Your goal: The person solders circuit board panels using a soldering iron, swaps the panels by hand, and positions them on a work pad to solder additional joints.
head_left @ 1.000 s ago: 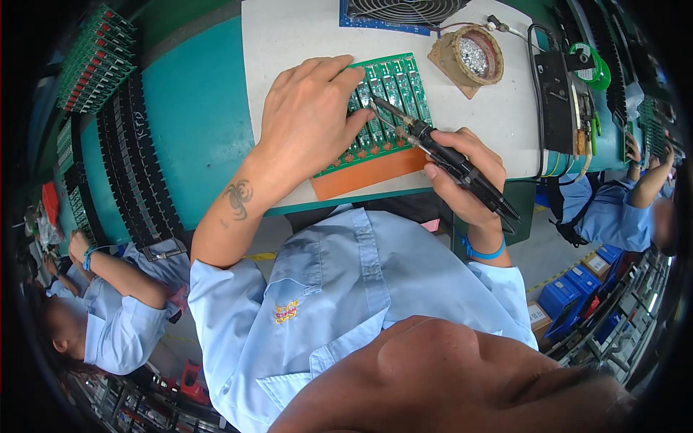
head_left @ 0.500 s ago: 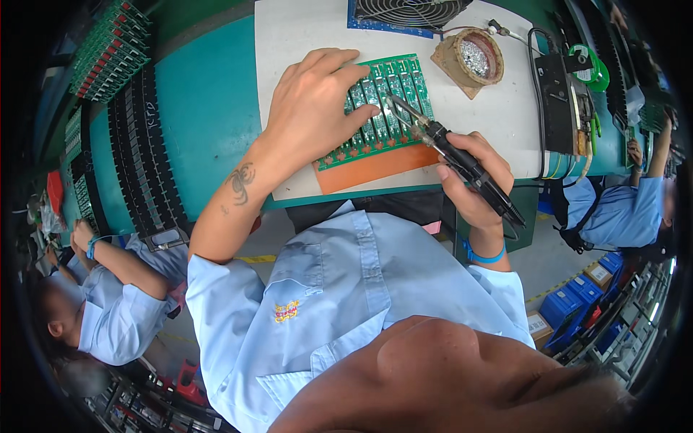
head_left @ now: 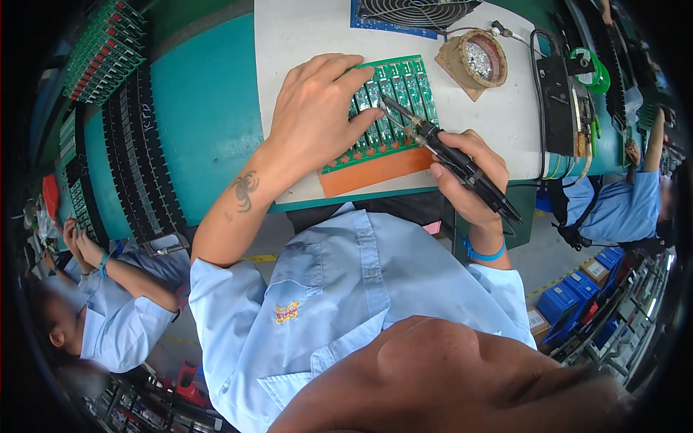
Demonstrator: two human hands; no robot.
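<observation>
My left hand (head_left: pixel 317 101) lies over the left side of a green circuit board panel (head_left: pixel 408 86), fingers bent but apart, the thumb reaching onto the boards. Whether the fingertips press on it cannot be made out. The panel is made of several narrow strips with components. Under its near edge an orange sheet (head_left: pixel 375 173) sticks out. My right hand (head_left: pixel 473 169) is closed round a black soldering iron (head_left: pixel 462 162) with a thin metal guide beside its shaft. The iron slants to the upper left, its tip over the middle strips near my left thumb; contact is too small to tell.
A round pot of silvery bits (head_left: pixel 480 61) stands beyond the panel, near a fan with a wire guard (head_left: pixel 415 11). To the right is a black stand (head_left: pixel 556 105) with cables. Black strips (head_left: pixel 144 151) and stacked boards (head_left: pixel 108 54) lie left. Co-workers sit on both sides.
The soldering iron's tip has shifted slightly left across the strips, with my right hand following. My left hand stays on the panel. The left co-worker's hands have moved a little.
</observation>
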